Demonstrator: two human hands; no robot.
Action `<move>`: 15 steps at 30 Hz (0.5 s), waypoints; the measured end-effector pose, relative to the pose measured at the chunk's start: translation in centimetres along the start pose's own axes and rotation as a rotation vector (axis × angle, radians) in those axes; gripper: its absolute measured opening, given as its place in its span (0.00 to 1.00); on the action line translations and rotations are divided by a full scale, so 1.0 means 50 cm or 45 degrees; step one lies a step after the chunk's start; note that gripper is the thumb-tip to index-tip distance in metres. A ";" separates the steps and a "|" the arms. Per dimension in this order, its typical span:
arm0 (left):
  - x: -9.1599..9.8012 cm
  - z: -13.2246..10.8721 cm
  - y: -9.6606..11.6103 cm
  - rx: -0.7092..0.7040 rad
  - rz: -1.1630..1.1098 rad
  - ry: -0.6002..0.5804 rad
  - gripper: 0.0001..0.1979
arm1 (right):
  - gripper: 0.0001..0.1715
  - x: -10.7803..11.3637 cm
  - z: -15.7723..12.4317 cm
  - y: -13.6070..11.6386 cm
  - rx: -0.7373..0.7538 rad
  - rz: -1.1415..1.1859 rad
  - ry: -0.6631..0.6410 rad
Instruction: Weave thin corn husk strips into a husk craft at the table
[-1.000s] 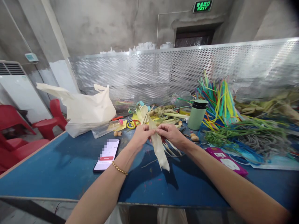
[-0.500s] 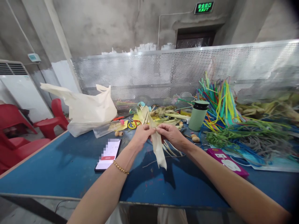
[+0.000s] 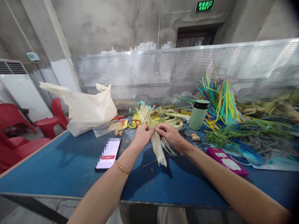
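Over the middle of the blue table, a long pale corn husk (image 3: 158,151) hangs down from between my two hands. My left hand (image 3: 144,134), with a gold bead bracelet on its wrist, is closed on the husk from the left. From the other side my right hand (image 3: 167,132) pinches the same husk with its fingertips. Both hands' fingertips nearly meet at a gathered spot, and the detail there is too small to make out. More husk strips stick up behind the hands. A thin strand lies on the table below them.
A phone (image 3: 108,154) lies left, a white plastic bag (image 3: 91,105) behind it. Yellow-handled scissors (image 3: 134,123) lie behind my left hand. At the right are a green tumbler (image 3: 198,115), a purple box (image 3: 226,162), green cords (image 3: 247,133) and colourful strips (image 3: 221,102). Perforated metal panel (image 3: 140,74) stands behind.
The lower end of the husk has risen slightly and its shadow has shrunk. Both hands stay closed at nearly the same place.
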State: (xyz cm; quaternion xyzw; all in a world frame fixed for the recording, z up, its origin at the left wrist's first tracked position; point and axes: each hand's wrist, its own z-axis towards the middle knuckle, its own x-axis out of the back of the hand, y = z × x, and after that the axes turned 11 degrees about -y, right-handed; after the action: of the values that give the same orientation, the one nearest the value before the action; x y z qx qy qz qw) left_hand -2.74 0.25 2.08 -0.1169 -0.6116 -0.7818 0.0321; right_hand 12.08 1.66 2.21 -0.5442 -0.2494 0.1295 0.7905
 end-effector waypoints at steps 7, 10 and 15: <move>0.001 0.007 -0.015 -0.015 0.144 0.049 0.09 | 0.20 0.002 -0.002 -0.002 0.023 0.001 0.014; 0.000 0.009 -0.021 -0.013 0.100 0.042 0.09 | 0.21 0.004 -0.002 0.001 0.009 0.020 0.019; -0.001 0.008 -0.016 -0.017 0.065 0.063 0.10 | 0.24 0.002 -0.004 0.002 -0.054 0.068 0.035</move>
State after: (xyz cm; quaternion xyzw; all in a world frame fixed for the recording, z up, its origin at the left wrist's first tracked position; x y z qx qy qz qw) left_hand -2.79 0.81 1.42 -0.1133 -0.6024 -0.7873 0.0665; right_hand 12.31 1.59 2.07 -0.5689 -0.2265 0.1377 0.7785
